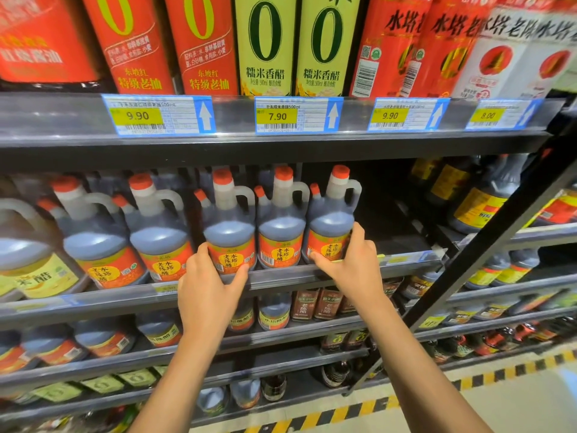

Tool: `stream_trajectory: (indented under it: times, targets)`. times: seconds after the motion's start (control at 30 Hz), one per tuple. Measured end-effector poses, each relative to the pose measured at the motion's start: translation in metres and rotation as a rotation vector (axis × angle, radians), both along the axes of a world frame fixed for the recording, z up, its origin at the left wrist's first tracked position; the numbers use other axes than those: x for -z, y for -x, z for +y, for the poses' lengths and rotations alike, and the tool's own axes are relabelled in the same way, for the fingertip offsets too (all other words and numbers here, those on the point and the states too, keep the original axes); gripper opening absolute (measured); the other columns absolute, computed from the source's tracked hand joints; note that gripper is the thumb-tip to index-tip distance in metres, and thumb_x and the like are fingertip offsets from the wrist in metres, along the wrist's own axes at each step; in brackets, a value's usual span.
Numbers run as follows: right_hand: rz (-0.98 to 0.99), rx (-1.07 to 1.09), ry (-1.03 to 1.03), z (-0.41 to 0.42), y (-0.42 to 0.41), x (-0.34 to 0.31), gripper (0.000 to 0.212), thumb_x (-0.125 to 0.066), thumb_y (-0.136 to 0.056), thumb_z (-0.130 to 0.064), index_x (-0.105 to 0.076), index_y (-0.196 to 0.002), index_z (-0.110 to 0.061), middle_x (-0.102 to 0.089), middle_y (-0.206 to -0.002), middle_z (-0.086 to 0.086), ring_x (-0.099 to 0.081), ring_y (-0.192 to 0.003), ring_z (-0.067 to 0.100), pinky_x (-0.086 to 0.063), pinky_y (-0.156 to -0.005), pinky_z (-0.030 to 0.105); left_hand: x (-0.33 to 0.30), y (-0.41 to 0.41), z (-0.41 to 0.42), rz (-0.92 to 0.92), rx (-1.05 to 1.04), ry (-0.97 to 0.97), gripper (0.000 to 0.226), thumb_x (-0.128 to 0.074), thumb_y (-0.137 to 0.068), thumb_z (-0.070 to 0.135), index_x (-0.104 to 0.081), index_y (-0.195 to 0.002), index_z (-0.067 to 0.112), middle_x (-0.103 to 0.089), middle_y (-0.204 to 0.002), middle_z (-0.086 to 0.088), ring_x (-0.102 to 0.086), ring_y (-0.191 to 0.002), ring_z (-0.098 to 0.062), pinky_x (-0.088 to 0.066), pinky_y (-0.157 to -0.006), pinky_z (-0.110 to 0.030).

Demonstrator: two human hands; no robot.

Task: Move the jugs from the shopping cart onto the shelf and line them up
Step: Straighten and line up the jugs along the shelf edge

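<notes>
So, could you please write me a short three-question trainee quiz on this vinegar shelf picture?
1. True or false: the left hand grips a jug by its handle.
2. Which jug does the right hand hold: A) the rightmost jug of the row, B) the middle jug?
3. What colour are the jug caps?

Key: 1 false, it holds the third jug low on its body; 2 A; 3 red.

Left hand [209, 278] and right hand [349, 260] each grip a jug on the shelf [281, 276].
</notes>
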State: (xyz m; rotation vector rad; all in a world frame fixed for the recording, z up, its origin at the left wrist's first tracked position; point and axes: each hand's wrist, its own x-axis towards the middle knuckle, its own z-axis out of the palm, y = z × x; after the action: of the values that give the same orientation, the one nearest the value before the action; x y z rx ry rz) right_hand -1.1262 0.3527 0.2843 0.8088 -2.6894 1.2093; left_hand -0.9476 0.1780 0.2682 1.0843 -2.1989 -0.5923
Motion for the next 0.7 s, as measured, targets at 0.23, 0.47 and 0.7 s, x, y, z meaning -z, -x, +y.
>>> stream_trajectory:
  times: [0.23, 0.47, 0.7]
  targets:
    - [-0.012, 0.008, -0.013, 0.001, -0.002, -0.001, 0.086, -0.082, -0.075, -0.051, -0.037, -0.139, -0.018, -0.059, -0.124, 0.007, -0.049, -0.119, 0.028, -0.054, -0.087, 0.047, -0.001, -0.001, 0.001, -0.016, 0.016, 0.011, 0.066, -0.070, -0.084, 0.054, -0.045, -0.131, 0.016, -0.060, -0.111, -0.006, -0.059, -0.103, -0.028, -0.052, -0.080, -0.042]
    - [-0.009, 0.006, -0.095, 0.003, -0.003, -0.005, 0.084, -0.078, -0.077, -0.057, -0.035, -0.137, -0.017, -0.060, -0.119, 0.008, -0.048, -0.117, 0.028, -0.054, -0.083, 0.046, -0.003, -0.001, 0.004, -0.039, 0.020, 0.002, 0.063, -0.070, -0.085, 0.052, -0.042, -0.128, 0.016, -0.058, -0.106, -0.006, -0.059, -0.098, -0.030, -0.054, -0.075, -0.044]
    - [0.180, -0.039, -0.343, 0.023, 0.001, -0.009, 0.058, -0.057, -0.092, -0.058, -0.050, -0.128, -0.013, -0.063, -0.116, 0.004, -0.052, -0.112, 0.029, -0.045, -0.099, 0.040, -0.001, -0.012, 0.005, -0.170, 0.080, -0.015, 0.079, -0.062, -0.093, 0.044, -0.029, -0.153, 0.004, -0.047, -0.147, -0.017, -0.047, -0.134, -0.033, -0.047, -0.104, -0.047]
